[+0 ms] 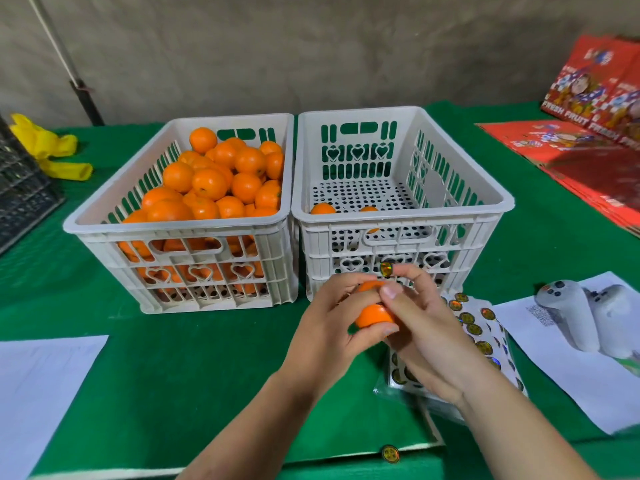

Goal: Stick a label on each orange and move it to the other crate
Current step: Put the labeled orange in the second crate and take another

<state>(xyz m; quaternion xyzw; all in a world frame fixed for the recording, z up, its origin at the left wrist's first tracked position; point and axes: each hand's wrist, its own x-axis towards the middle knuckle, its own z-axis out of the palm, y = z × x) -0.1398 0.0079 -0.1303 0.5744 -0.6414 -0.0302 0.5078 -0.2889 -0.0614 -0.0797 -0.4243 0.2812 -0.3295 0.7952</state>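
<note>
My left hand [330,323] grips an orange [373,312] in front of the right crate. My right hand [420,323] is against that orange, thumb laid over its top, with a shiny round label [386,268] stuck on a raised fingertip. The left white crate [86,223] is heaped with oranges [214,181]. The right white crate [398,218] holds two oranges [322,208] near its front wall. A label sheet [479,336] lies under my right wrist.
A loose label [390,454] sits at the table's front edge. Paper sheets lie at the left [41,386] and right [568,368], two white controllers [588,313] on the right one. Red fruit cartons [588,140] lie far right, yellow gloves [52,150] and a dark crate [20,192] far left.
</note>
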